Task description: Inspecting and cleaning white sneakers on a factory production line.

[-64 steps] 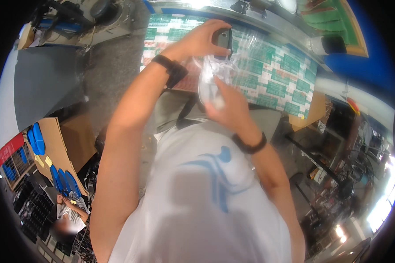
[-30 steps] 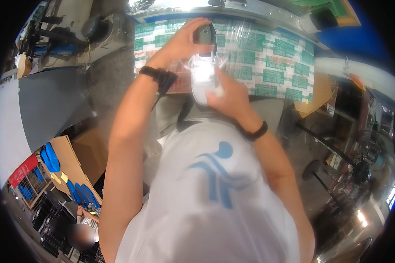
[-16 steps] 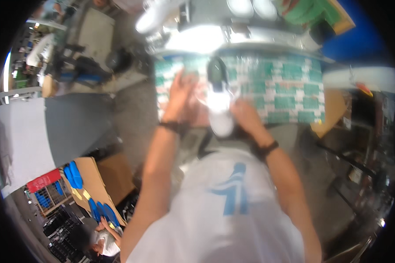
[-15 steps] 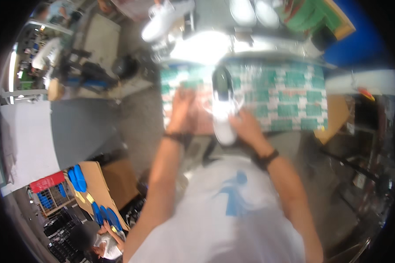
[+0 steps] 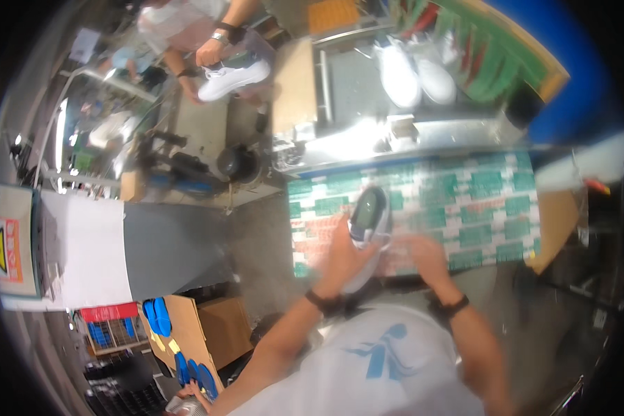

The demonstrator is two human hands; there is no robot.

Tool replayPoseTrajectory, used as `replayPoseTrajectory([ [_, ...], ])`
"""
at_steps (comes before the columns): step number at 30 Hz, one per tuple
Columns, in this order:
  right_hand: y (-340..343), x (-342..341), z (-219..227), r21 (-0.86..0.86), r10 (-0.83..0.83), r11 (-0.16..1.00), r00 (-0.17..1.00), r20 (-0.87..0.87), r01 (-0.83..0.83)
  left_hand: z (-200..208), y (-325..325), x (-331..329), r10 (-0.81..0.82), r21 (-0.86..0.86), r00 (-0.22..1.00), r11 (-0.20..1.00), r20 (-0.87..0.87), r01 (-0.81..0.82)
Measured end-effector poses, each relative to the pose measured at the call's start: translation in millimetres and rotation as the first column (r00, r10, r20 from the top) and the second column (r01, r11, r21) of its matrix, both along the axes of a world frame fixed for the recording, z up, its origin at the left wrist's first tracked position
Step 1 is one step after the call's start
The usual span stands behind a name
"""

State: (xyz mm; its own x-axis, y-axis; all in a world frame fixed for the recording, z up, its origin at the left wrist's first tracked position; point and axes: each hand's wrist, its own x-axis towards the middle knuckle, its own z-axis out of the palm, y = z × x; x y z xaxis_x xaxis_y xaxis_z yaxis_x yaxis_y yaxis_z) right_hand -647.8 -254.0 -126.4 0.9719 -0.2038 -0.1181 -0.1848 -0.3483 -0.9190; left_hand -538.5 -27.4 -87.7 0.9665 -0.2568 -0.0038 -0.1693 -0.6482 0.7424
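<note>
I hold a white shoe (image 5: 367, 225) with a dark inside, heel opening facing up, over a table covered by a green-and-white patterned sheet (image 5: 485, 208). My left hand (image 5: 341, 255) grips the shoe from the left side, a black band on its wrist. My right hand (image 5: 423, 253) is blurred just right of the shoe, fingers reaching toward its side; whether it grips the shoe is unclear. It also wears a dark wristband.
Two white shoes (image 5: 414, 69) lie on a grey surface beyond the table. Another person's hands (image 5: 211, 55) hold a white shoe (image 5: 234, 78) at the top left. Cardboard boxes with blue insoles (image 5: 161, 317) stand lower left, beside a grey-and-white machine (image 5: 97, 253).
My hands have come down from a raised position to just above the patterned sheet, still with the shoe. The view has swung to show more of the far bench.
</note>
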Motion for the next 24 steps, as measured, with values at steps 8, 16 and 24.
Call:
replayPoseTrajectory([
  [8, -68.5, 11.0, -43.3, -0.553, -0.199, 0.799, 0.972, 0.129, 0.237, 28.4, 0.5, 31.0, 0.210, -0.136, 0.838, 0.939, -0.504, -0.317],
  [16, -75.5, 8.2, -64.6, -0.629, -0.053, 0.749, 0.966, 0.253, 0.206, 92.5, 51.2, 203.6, -0.044, -0.136, 0.990, 0.989, 0.137, 0.063],
  [24, -71.3, 14.7, -66.7, -0.625, 0.005, 0.757, 0.955, 0.295, 0.189, 77.5, 47.5, 449.0, -0.236, 0.329, 0.922, 0.935, 0.308, 0.130],
])
